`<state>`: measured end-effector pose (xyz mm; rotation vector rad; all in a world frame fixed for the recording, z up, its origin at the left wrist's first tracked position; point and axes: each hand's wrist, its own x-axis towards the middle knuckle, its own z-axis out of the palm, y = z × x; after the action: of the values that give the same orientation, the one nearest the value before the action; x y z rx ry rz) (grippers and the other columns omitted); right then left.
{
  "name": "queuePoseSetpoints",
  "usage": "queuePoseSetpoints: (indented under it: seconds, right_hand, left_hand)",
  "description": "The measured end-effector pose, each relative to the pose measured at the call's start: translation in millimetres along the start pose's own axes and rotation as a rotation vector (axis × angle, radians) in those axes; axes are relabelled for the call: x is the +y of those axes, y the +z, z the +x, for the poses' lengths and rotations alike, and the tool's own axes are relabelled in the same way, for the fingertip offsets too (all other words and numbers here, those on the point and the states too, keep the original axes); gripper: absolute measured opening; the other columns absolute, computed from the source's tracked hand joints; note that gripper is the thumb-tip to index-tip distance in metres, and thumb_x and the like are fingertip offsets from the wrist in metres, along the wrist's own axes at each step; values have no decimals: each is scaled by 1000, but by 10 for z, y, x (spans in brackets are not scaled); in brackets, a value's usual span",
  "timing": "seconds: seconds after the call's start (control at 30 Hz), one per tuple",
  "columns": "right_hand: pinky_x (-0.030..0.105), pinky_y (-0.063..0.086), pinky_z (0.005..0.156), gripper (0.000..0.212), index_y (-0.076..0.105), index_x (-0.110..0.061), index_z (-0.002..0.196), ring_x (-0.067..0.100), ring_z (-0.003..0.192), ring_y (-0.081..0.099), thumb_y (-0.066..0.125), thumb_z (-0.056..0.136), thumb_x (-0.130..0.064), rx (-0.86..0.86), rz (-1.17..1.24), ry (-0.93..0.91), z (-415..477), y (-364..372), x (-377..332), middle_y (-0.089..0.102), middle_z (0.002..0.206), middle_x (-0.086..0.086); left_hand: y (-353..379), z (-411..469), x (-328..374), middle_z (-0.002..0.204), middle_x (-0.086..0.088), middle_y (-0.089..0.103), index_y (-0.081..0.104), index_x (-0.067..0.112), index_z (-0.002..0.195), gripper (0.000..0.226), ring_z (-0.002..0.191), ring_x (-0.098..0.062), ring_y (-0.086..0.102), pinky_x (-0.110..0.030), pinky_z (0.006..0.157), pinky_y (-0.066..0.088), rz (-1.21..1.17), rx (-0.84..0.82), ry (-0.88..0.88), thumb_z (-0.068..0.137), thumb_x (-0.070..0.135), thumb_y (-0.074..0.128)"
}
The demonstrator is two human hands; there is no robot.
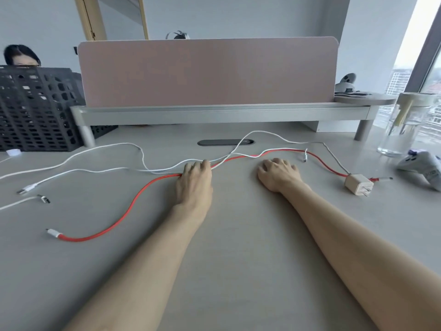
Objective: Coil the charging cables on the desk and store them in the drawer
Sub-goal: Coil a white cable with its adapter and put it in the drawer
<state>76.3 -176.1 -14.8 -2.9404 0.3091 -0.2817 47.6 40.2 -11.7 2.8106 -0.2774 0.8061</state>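
I've got the left hand (194, 179) down on the middle of the desk (238, 247), fingers curled round the red cable (114, 225) just where the white cables (100, 151) cross over it. That looks like the best spot to take hold, since the knot of lines meets there, and lifting the red one should show me what is tangled with what. The fingertips are hidden, so I'm judging the grip from the curl and from the red line running in under the hand and out the other side.

The right hand (278, 174) rests palm-down beside it, fingers loosely bent and holding nothing. The red cable passes just beyond its knuckles, so it's well placed to catch the slack once I start winding.

The red cable runs from its white plug near the front left of the desk, through the left hand, then arcs toward the right edge and ends by the beige wall charger (358, 185). A thinner pale lead goes into that charger. The white cables trail off toward the left edge — two of their plugs lie loose there.

Nothing is coiled yet, and I can't see a drawer from here. A glass jar (403, 130) and a game controller (422, 168) sit near the right edge — I'd draw the cable in gently so it doesn't sweep them.
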Motion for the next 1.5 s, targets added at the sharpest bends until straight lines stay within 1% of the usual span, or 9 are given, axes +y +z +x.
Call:
queuePoseSetpoints:
  seconds: [0.2,0.4,0.5,0.6,0.83,0.97,1.07,1.27,1.5]
  right_hand:
    - [45,32,106,55,30,-18,149,33,138,35,39,97,-35,42,46,-60,-97,-41,-55,33,152,11]
    - [45,34,103,63,14,-20,156,30,139,33,41,100,-31,60,49,-215,123,-24,-232,30,158,2]
    - [42,39,98,49,37,-19,148,33,129,41,44,100,-25,105,66,-269,217,7,-244,51,141,9]
    - [35,39,76,23,69,-12,113,36,106,52,53,98,-16,402,76,-388,185,44,-237,69,106,11]
    - [35,49,53,21,72,-8,103,36,68,62,66,83,-3,637,131,-606,-270,-63,-274,67,79,10]
    - [35,49,57,22,71,-5,100,32,69,61,54,96,-19,636,172,-799,-764,-163,-310,64,78,9]
    - [34,47,58,22,71,-9,92,34,75,63,55,95,-25,543,180,-677,-991,-213,-194,66,79,7]
    - [34,39,72,21,65,-20,109,36,103,60,48,96,-19,259,68,-89,-1111,-300,254,67,113,6]
    - [35,40,71,30,68,-11,100,39,98,61,50,98,-35,282,137,312,-999,-431,575,67,103,17]
  left_hand:
    - [-56,-154,-54,105,0,65,56,18,105,17,111,-24,49,-35,71,40,92,15,-3,94,11,44]
    - [-2,-5,15,110,1,66,59,20,106,22,119,-23,42,-37,85,34,138,-94,-17,92,13,43]
    - [104,37,-52,123,-2,60,52,18,115,25,125,-23,42,-40,94,34,-24,-191,-96,96,20,36]
    - [90,52,-46,131,-7,53,47,14,123,30,129,-25,39,-40,97,36,-98,-238,-109,96,21,36]
    - [-38,-79,49,105,-4,65,57,11,113,38,93,-29,59,-37,57,49,-18,132,159,76,11,68]
    - [-52,-165,31,85,6,70,67,20,96,22,81,-25,57,-33,64,39,-99,264,372,76,13,72]
    - [-148,-240,-86,71,8,68,67,21,77,16,75,-24,55,-33,65,31,-207,311,308,72,8,61]
    - [-248,-323,-467,81,0,71,67,19,81,16,79,-31,57,-35,66,34,-183,220,60,81,4,62]
    - [-222,-260,-539,85,-4,70,66,20,84,16,88,-32,58,-37,71,26,-61,200,-83,87,7,57]
